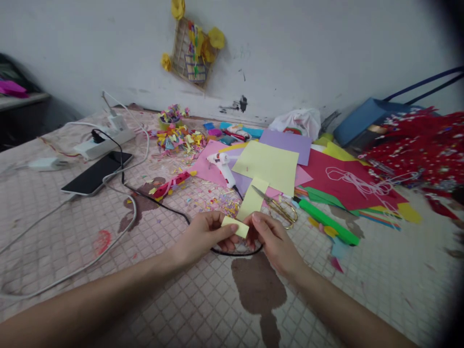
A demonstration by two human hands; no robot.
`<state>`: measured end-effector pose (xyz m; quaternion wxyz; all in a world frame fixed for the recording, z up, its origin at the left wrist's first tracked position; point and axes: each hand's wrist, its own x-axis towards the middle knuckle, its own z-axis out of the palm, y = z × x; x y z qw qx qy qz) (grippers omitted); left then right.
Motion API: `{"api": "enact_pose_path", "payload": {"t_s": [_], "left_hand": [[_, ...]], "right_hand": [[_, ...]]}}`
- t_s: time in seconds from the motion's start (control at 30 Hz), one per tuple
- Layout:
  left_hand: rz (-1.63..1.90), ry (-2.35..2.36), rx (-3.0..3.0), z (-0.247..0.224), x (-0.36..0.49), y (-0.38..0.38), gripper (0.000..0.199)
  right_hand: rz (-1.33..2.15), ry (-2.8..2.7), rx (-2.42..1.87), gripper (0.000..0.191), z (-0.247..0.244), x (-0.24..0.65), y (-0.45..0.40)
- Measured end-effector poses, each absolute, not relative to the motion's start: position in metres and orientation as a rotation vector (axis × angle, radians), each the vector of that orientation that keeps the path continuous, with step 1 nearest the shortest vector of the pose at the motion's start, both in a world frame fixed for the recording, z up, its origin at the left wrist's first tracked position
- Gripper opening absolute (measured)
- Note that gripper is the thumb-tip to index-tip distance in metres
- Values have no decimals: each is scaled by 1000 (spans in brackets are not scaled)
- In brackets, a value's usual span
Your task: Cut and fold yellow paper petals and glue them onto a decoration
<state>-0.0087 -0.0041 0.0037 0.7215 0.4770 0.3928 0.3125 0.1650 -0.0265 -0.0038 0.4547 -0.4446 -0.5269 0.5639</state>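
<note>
In the head view, my left hand (208,234) pinches a small folded piece of pale yellow paper (235,227) between thumb and fingers. My right hand (275,239) is at the paper's right end, its fingers curled and thumb drawn in. Whether anything is between those fingertips is hidden. Just beyond my hands lies a pale yellow paper strip (252,200). Gold-handled scissors (277,205) rest with their blades over that strip. A white glue gun (223,169) lies farther back on coloured sheets, near a larger pale yellow sheet (270,164).
A black cord (166,208) runs under my hands. At left are a tablet (97,174), a power strip (105,145) and white cables. Paper scraps (184,140) pile up at the back. A green stick-like object (328,222), red sheet (337,179) and red tinsel (424,145) occupy the right.
</note>
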Motion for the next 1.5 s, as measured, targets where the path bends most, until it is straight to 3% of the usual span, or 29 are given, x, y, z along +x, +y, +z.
{"api": "enact_pose_path", "payload": {"t_s": [0.57, 1.1, 1.5], "left_hand": [[740, 872, 1098, 7, -7, -6, 27], [638, 849, 1105, 4, -10, -4, 24], [437, 811, 1236, 10, -12, -5, 24]], "right_hand": [[1223, -1559, -1219, 17, 7, 165, -29], [1434, -1514, -1176, 32, 9, 169, -25], [1458, -1871, -1135, 16, 16, 177, -22]]}}
